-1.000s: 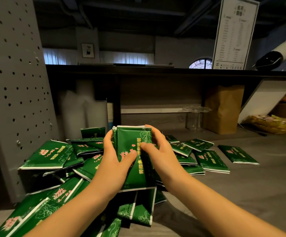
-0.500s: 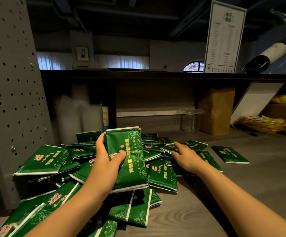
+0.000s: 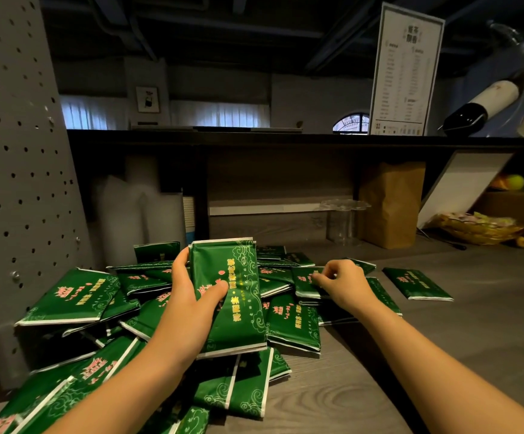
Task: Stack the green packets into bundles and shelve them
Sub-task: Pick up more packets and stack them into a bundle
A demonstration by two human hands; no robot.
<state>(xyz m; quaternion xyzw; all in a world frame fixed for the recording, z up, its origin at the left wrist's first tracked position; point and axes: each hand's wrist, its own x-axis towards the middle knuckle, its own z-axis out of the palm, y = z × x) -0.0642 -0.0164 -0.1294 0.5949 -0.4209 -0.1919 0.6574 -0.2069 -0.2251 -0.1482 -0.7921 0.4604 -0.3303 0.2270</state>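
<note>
- A grey wood-grain counter (image 3: 442, 355) runs under a dark shelf (image 3: 285, 137) in a dim room. A perforated panel (image 3: 13, 151) stands at my left, a brown paper bag (image 3: 390, 205) sits at the back, and a menu card (image 3: 406, 70) stands on the shelf.
- The green packets lie in a loose pile (image 3: 76, 296) on the counter's left half. They overlap so much that I cannot count them, and the nearest ones are cut off by the lower left edge of the view.
- My left hand (image 3: 192, 296) grips a bundle (image 3: 229, 296) above the pile, thumb across its printed face, fingers wrapped round its left edge. Only the front packet shows, so I cannot tell how many it holds.
- The bundle's long axis runs away from me, top end toward the shelf, bottom end near me. Its yellow lettering runs along its length.
- My right hand (image 3: 339, 283) curls its fingers to pinch the right end of a flat packet (image 3: 304, 283) on top of the pile; my knuckles hide that end.
- A lone packet (image 3: 417, 283) lies flat to the right, apart from the pile, slanting from far left to near right.
</note>
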